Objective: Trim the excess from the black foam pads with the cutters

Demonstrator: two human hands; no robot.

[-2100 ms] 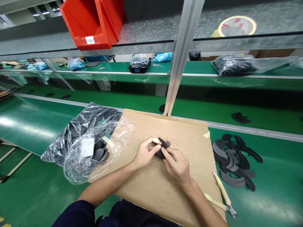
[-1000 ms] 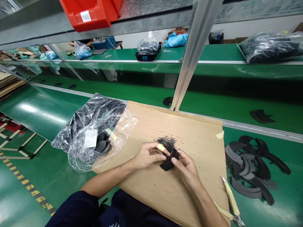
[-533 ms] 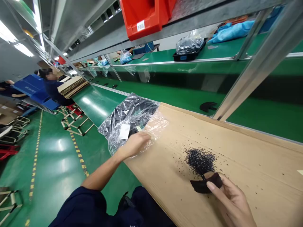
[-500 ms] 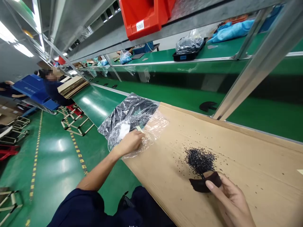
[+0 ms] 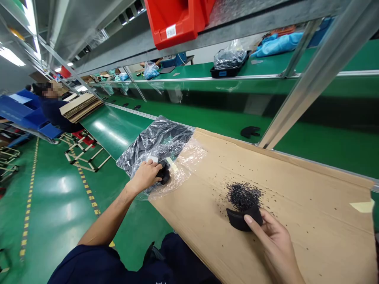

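My right hand point(image 5: 274, 232) pinches a curved black foam-like piece point(image 5: 238, 221) between thumb and fingers, just in front of a pile of small black bits point(image 5: 243, 195) on brown cardboard point(image 5: 299, 197). Over at the clear plastic bag point(image 5: 189, 157), my left hand point(image 5: 146, 176) has its fingers closed on dark rounded black pieces point(image 5: 164, 173); their exact shape is partly covered by the fingers. Inside the bag, more dark grey or black material point(image 5: 154, 136) shows. A pale yellow strip point(image 5: 172, 164) lies beside the left fingers.
A slanting metal post point(image 5: 296, 94) stands behind the cardboard. Beyond it, a green conveyor belt point(image 5: 189, 114) carries a dark flat part point(image 5: 250, 131). Overhead sits a red bin point(image 5: 174, 23). Stacked boards point(image 5: 81, 108) and a person point(image 5: 49, 104) are at the far left.
My left hand has shifted off the yellow strip, and black pieces now show at its fingers. The curved piece in my right hand has turned, showing more of its outer face. The view has shifted slightly.
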